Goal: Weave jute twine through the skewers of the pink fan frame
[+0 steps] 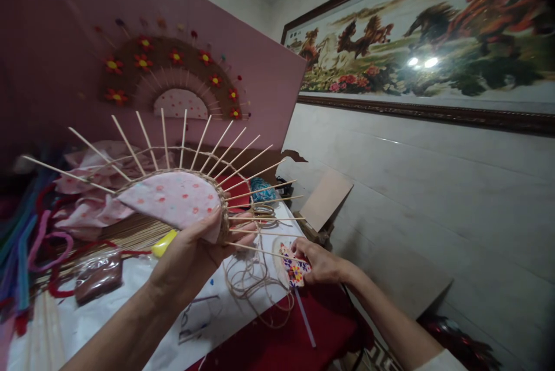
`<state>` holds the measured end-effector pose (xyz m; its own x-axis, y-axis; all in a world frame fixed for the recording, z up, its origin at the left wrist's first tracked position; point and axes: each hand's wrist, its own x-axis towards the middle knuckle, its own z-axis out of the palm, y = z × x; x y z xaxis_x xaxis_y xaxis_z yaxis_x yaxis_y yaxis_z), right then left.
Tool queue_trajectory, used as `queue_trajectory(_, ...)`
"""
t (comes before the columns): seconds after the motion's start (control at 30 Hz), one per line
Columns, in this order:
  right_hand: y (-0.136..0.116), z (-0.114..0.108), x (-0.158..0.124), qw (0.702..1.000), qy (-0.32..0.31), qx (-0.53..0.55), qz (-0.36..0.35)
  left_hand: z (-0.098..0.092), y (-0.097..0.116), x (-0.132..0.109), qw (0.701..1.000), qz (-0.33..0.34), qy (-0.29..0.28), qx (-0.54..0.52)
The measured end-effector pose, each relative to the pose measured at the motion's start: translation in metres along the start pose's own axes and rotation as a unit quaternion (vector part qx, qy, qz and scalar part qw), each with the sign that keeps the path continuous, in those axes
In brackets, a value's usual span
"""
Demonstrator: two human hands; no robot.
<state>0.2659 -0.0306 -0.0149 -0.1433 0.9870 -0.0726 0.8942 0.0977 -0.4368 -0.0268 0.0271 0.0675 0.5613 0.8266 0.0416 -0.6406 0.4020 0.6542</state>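
My left hand (195, 249) grips a half-round panel (173, 197) covered in pale pink fabric with red dots. Thin wooden sticks (185, 137) fan out from its curved edge, and twine (203, 174) runs along that edge. A looser strand of twine arcs around the sticks and trails into a loose heap (247, 284) on the white table cover. To the right, my right hand (318, 261) is closed around a flower-patterned glue gun (295, 270) at the table's edge, with a translucent glue stick (306, 319) jutting from it. Its fingers are partly hidden.
Scissors (264, 212) and blue yarn (262, 189) lie behind the sticks. Pipe cleaners (26, 255), crumpled pink fabric (91, 209), a brown packet (99, 275) and eyeglasses (197, 316) are on the table. A pink board (260, 70) with a flowered half-round piece stands behind.
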Motion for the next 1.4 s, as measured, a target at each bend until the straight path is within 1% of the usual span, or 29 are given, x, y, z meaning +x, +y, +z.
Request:
queue_trajectory(0.2,0.004,0.003,0.004,1.0,-0.004,0.002,0.008,0.003,0.002,-0.001,1.0,0.003,-0.004,-0.005)
queue_trajectory(0.37,0.007,-0.006,0.005,1.0,0.016,-0.008,0.01,0.004,0.002,-0.002,1.0,-0.003,-0.006,-0.006)
queue_trajectory(0.5,0.005,-0.013,-0.001,0.999,0.032,-0.029,0.009,0.002,0.002,-0.001,1.0,-0.005,-0.015,-0.002)
queue_trajectory(0.63,0.005,-0.012,-0.005,0.999,0.032,-0.035,0.0,0.001,0.001,0.0,1.0,-0.011,-0.009,0.0)
queue_trajectory(0.7,0.006,-0.01,-0.003,0.999,0.026,-0.032,-0.003,0.001,-0.001,0.0,1.0,-0.02,-0.007,0.002)
queue_trajectory(0.87,0.015,-0.007,0.004,1.0,0.006,-0.024,0.0,0.003,-0.004,-0.001,0.999,-0.022,0.026,0.002)
queue_trajectory(1.0,0.023,-0.008,0.008,1.0,-0.001,-0.012,-0.004,0.002,-0.005,0.0,0.999,-0.033,0.026,-0.002)
queue_trajectory(1.13,0.028,-0.009,0.012,0.999,-0.033,0.007,-0.009,-0.002,-0.006,0.002,0.999,-0.029,0.025,-0.007)
queue_trajectory(1.4,0.025,-0.015,0.022,0.996,-0.085,0.03,0.003,-0.002,-0.006,0.003,0.999,-0.024,0.026,0.01)
